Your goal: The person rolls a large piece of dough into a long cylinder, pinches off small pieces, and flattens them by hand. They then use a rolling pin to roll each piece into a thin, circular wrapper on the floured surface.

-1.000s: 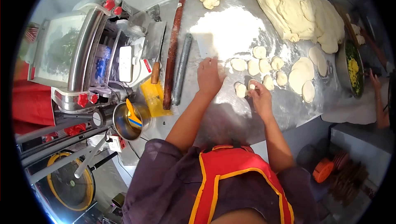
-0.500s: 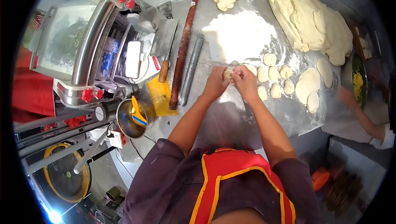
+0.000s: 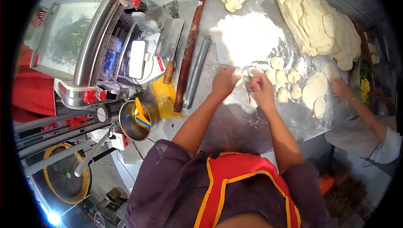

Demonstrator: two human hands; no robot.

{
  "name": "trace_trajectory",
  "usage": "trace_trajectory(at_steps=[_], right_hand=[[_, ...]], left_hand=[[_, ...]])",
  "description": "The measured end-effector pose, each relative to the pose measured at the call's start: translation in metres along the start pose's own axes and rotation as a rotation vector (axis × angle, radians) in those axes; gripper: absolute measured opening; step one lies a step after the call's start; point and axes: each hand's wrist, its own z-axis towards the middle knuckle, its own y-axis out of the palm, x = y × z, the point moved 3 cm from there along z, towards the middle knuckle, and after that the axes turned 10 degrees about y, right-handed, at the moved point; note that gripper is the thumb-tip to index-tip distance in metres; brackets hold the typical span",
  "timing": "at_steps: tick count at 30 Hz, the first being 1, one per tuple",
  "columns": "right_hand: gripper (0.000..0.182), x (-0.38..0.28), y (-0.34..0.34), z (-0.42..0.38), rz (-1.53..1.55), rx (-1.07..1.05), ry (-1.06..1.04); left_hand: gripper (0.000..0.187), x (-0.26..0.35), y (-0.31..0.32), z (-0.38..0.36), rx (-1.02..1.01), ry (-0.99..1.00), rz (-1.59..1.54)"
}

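Observation:
My left hand (image 3: 223,83) is closed around a small dough piece (image 3: 238,78), whose pale side shows at the fingertips. My right hand (image 3: 263,90) is a short way to the right with its fingers curled in; whatever may be between them is hidden. Just beyond those fingers lies a dough piece (image 3: 254,71), and another dough piece (image 3: 253,100) sits partly behind the hand. Several small dough lumps (image 3: 281,77) are grouped to the right. Loose white flour (image 3: 247,39) covers the steel table (image 3: 226,127) beyond my hands.
Flat dough rounds (image 3: 314,90) lie at right, where another person's hand (image 3: 342,89) touches one round (image 3: 331,72). A large dough mass (image 3: 315,26) is at the back. A red-brown rolling pin (image 3: 191,47), grey rod (image 3: 197,72), cleaver (image 3: 170,39) and metal pot (image 3: 126,121) stand left.
My hands have separated: the right one moved right and slightly toward me, while the left kept the dough piece. The other person's hand moved up onto a dough round.

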Motion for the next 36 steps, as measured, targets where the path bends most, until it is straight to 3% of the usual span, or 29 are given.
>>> trace_trajectory(at_steps=[4, 7, 10, 14, 17, 20, 23, 27, 34, 35, 36], right_hand=[[0.026, 0.013, -0.040, -0.023, -0.001, 0.087, 0.040], [0.025, 0.028, -0.063, -0.029, -0.004, 0.133, 0.022], [0.024, 0.029, -0.068, -0.039, 0.010, 0.165, 0.027], [0.022, 0.029, -0.067, -0.040, 0.011, 0.183, 0.011], [0.023, 0.015, -0.065, -0.050, -0.136, 0.230, -0.075], [0.027, 0.020, -0.060, -0.063, -0.281, 0.232, -0.189], [0.030, 0.024, -0.049, -0.069, -0.367, 0.203, -0.292], [0.033, 0.003, -0.053, -0.031, -0.296, 0.249, -0.291], [0.042, -0.024, -0.051, 0.113, -0.409, 0.322, -0.217], [0.043, -0.022, -0.046, 0.129, -0.399, 0.337, -0.216], [0.045, -0.024, -0.041, 0.140, -0.388, 0.353, -0.214]], left_hand=[[0.028, 0.015, 0.011, 0.004, -0.239, 0.147, 0.093], [0.024, 0.036, 0.001, -0.009, -0.195, 0.333, -0.007], [0.026, 0.020, -0.019, 0.015, 0.126, 0.226, -0.085], [0.030, -0.003, -0.018, 0.055, 0.108, -0.150, -0.310], [0.032, -0.012, -0.009, 0.055, 0.102, -0.040, 0.003], [0.032, -0.006, -0.010, 0.040, -0.187, -0.011, 0.019], [0.031, -0.007, 0.003, -0.014, -0.220, 0.128, -0.068], [0.033, 0.020, -0.019, -0.024, -0.259, -0.059, -0.067], [0.034, 0.006, -0.005, -0.031, 0.135, 0.149, 0.047], [0.033, 0.000, -0.004, -0.034, 0.033, 0.066, -0.006], [0.032, -0.001, -0.003, -0.036, 0.067, 0.093, 0.000]])
